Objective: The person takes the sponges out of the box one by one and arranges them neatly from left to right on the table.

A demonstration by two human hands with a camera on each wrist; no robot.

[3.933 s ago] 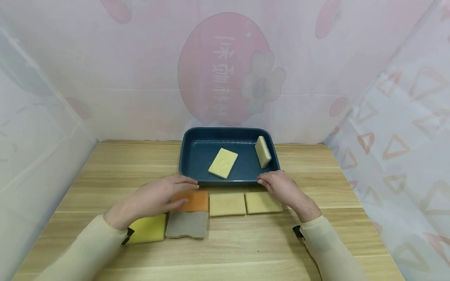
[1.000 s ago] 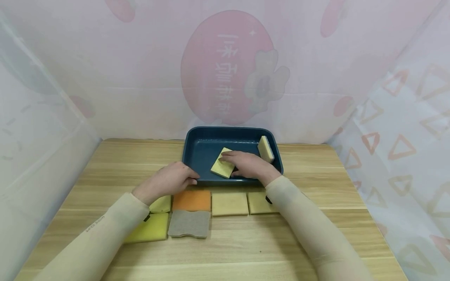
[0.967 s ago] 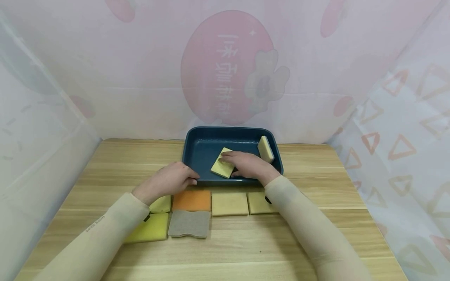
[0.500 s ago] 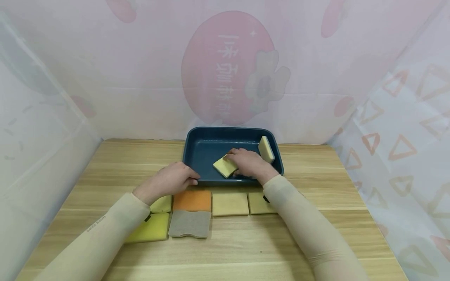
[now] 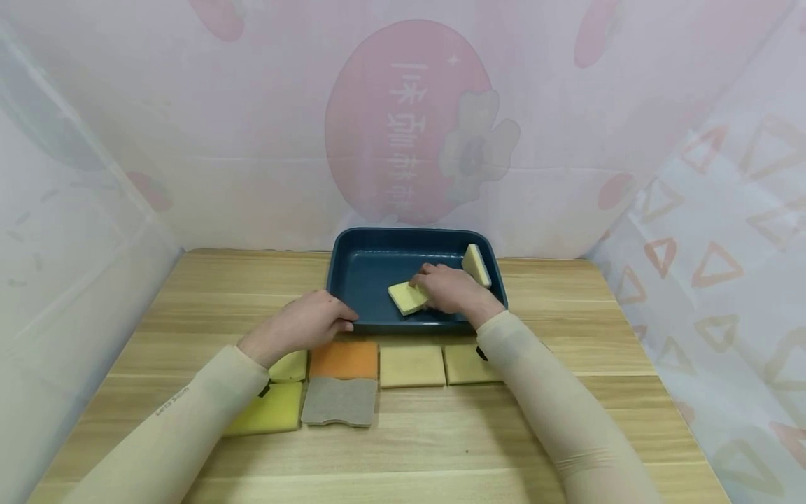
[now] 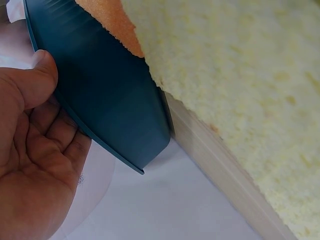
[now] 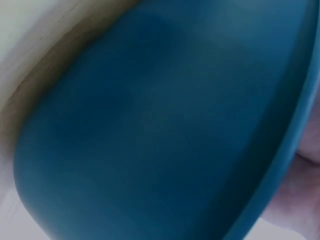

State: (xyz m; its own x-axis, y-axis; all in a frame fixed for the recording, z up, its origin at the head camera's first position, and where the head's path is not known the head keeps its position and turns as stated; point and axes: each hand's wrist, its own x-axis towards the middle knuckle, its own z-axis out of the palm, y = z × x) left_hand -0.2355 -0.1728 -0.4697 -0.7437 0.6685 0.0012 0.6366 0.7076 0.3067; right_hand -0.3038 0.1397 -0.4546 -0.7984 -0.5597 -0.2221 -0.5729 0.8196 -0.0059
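Note:
A dark blue rectangular tray (image 5: pixel 368 269) stands at the back of the table. My left hand (image 5: pixel 303 325) pinches its front left rim; in the left wrist view, the thumb (image 6: pixel 42 75) is on the near side and the fingers curl behind the rim. Inside the tray, my right hand (image 5: pixel 450 288) grips a pale yellow sponge (image 5: pixel 406 297) by its right end. That sponge looks slightly tilted, and the hand hides part of it. In the right wrist view the tray wall covers most of the right hand. A second sponge (image 5: pixel 475 266) stands on edge against the tray's right wall.
In front of the tray lie an orange sponge (image 5: pixel 343 360), a grey wavy-edged sponge (image 5: pixel 340 402), two pale yellow sponges, left (image 5: pixel 412 366) and right (image 5: pixel 469 364), and two brighter yellow ones, upper (image 5: pixel 291 365) and lower (image 5: pixel 267 409). Patterned cloth (image 5: pixel 252 140) walls surround the table.
My left hand has come onto the tray rim. My right hand has left the rim, taken hold of the sponge lying in the tray, turned it and drawn it slightly right.

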